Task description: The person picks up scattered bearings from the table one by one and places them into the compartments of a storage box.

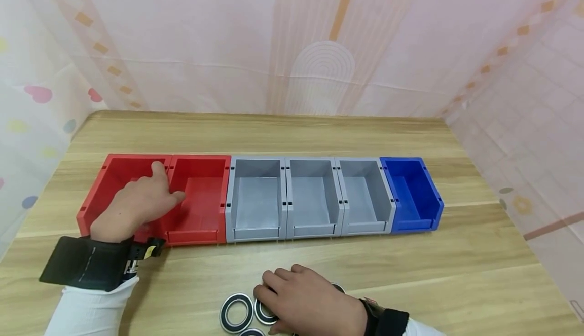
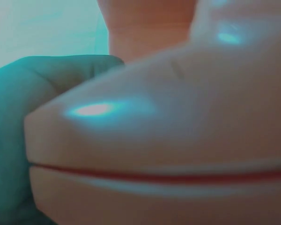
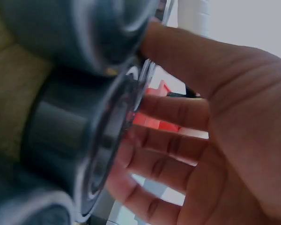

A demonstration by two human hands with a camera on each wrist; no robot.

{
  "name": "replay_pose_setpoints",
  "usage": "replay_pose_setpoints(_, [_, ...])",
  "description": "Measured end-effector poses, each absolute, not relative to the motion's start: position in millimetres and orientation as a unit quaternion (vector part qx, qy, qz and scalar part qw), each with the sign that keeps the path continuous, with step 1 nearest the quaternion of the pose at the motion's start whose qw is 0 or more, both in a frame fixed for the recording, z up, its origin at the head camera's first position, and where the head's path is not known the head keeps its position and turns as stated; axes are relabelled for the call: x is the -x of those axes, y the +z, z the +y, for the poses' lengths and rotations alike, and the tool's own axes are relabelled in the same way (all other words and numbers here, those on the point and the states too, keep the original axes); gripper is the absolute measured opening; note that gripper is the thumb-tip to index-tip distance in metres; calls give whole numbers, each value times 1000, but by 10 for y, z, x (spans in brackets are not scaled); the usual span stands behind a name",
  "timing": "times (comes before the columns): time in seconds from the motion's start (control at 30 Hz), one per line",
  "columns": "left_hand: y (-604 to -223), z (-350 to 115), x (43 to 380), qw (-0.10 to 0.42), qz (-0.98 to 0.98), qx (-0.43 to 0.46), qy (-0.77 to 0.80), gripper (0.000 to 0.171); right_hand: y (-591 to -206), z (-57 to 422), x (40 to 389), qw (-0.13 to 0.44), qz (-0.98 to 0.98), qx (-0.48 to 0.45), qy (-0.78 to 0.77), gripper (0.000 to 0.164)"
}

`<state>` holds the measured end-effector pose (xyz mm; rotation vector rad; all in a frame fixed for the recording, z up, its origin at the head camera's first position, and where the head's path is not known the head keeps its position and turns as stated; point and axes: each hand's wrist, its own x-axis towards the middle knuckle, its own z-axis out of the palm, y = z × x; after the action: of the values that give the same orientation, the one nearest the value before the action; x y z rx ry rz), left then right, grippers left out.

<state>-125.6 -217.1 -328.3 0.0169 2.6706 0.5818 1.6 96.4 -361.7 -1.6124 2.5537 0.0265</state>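
Note:
My left hand [image 1: 139, 201] lies over the left red bin [image 1: 93, 194] and the red bin [image 1: 203, 174] beside it. Its index finger is extended and its thumb is spread into the second bin; the other fingers are hidden. The left wrist view shows part of a finger [image 2: 42, 79] close against a blurred, glossy surface crossed by a red line. At the table's front, my right hand [image 1: 315, 300] reaches over several ring-shaped ball bearings [image 1: 222, 313]. In the right wrist view its loosely bent fingers lie behind a bearing [image 3: 65, 136], the thumb beside another bearing [image 3: 51, 28].
Three grey bins [image 1: 256, 234] and a blue bin [image 1: 433, 194] continue the row to the right of the red ones. All stand on a wood-grain table [image 1: 283, 136]. Patterned cloth [image 1: 219, 37] hangs behind the table and along its sides.

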Motion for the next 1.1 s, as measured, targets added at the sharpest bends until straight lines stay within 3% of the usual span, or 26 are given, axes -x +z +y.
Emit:
replay_pose_setpoints(0.33, [-3314,-2201,1271,206,956,-6,210,69,-3642,958,38,-4,841,540,40,40])
replay_pose_setpoints(0.6, [-3315,-2193,1280,204,956,-13,209,68,-3395,1118,194,75,863,497,-52,45])
replay_pose_setpoints(0.83, [-3318,-2193,1275,205,956,-13,208,70,-3221,1384,370,8,884,455,-103,50])
replay_pose_setpoints(1.1, [-3323,-2193,1271,206,957,-11,206,70,-3069,1691,562,-27,911,395,-115,54])
